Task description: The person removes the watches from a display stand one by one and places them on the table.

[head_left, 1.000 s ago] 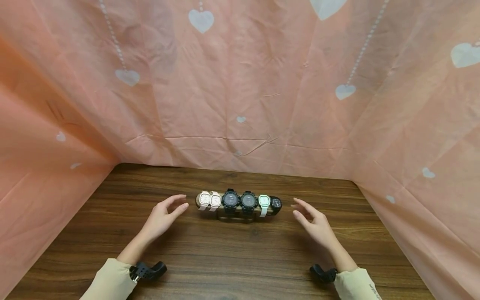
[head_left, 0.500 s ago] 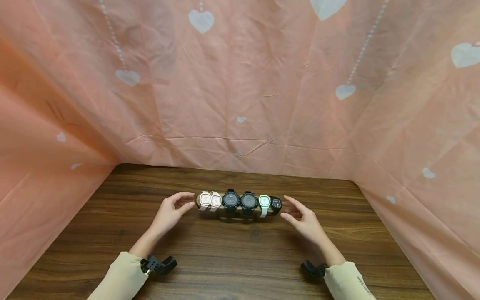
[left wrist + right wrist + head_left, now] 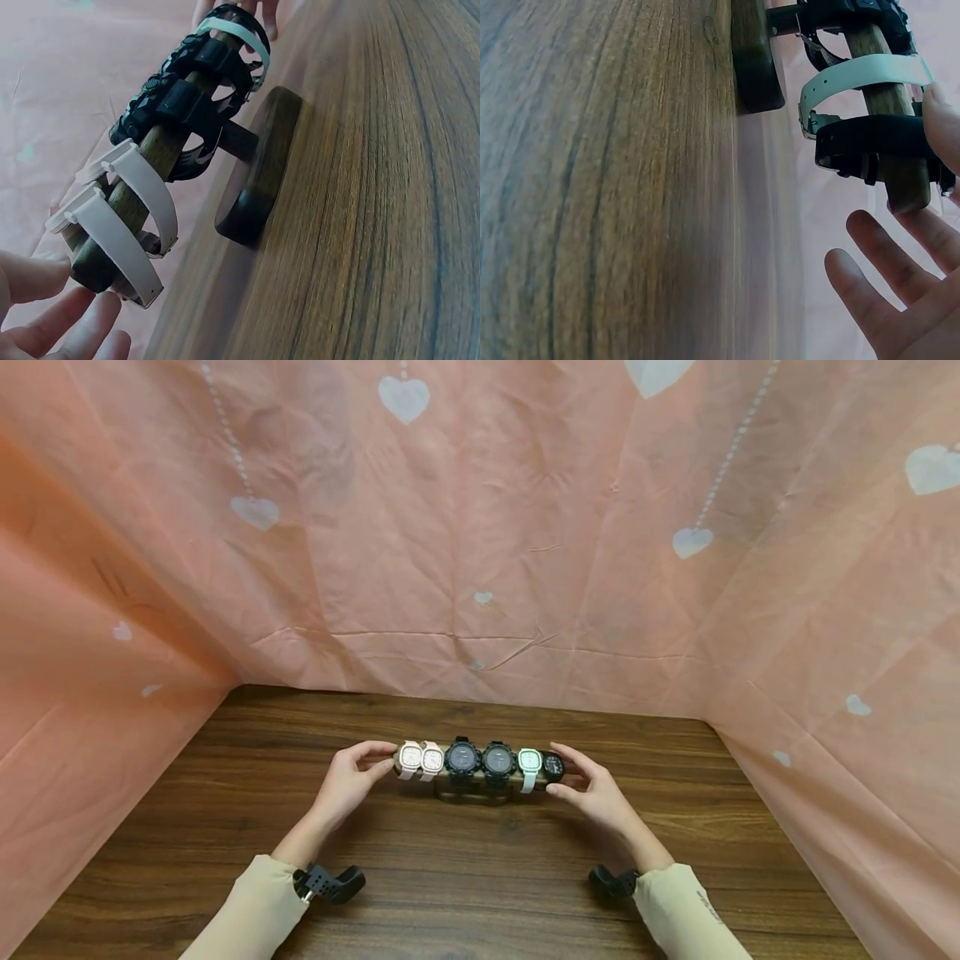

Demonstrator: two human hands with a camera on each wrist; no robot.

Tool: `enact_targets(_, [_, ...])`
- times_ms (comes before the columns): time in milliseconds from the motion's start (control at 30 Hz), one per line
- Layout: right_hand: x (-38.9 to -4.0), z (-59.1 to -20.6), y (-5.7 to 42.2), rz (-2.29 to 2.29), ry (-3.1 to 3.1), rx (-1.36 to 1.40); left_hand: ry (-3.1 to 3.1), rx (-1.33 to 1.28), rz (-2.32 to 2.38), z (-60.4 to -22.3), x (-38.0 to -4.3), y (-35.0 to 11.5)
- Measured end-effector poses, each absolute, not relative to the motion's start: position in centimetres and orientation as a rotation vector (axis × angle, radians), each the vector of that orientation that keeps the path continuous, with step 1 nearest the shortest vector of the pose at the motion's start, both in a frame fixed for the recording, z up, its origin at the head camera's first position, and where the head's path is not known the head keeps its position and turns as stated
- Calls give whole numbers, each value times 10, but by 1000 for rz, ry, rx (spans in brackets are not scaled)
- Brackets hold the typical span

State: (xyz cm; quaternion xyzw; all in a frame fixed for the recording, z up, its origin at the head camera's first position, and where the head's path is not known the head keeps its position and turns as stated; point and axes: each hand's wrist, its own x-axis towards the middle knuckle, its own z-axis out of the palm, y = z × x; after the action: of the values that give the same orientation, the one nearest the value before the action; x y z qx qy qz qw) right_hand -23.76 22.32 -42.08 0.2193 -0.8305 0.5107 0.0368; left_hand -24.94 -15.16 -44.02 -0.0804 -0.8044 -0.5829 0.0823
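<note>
In the head view a wooden watch stand [image 3: 475,798], its crossbar loaded with several watches, stands mid-table. From left come two pale pink watches [image 3: 421,758], two chunky black watches [image 3: 462,758], a mint-green watch [image 3: 529,762] with a white strap and a small black watch [image 3: 553,766]. My left hand [image 3: 349,781] holds the left end of the bar [image 3: 94,270] between thumb and index finger; its other fingers are spread below. My right hand [image 3: 596,789] holds the right end, thumb [image 3: 943,131] by the black watch strap [image 3: 870,136] and index fingertip at the bar's tip.
Dark wood-grain table [image 3: 480,877] lies under the stand and both forearms. Pink curtains [image 3: 480,527] with white hearts close off the back and both sides. A black wrist mount [image 3: 330,883] sits on the left wrist, another black wrist mount [image 3: 613,882] on the right.
Both hands have moved inward from either side and reached the ends of the bar. The watches keep their order and the stand is in about the same place.
</note>
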Motion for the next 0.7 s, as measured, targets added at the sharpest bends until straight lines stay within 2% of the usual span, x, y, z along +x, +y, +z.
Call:
enact_targets(233, [-256, -444, 229, 1616, -2507, 680, -2362, -155, -1879, -440, -252, -148])
enact_targets(700, [-266, -446, 231, 1818, -2466, 769, -2261, -116, -2105, -441, -256, -147])
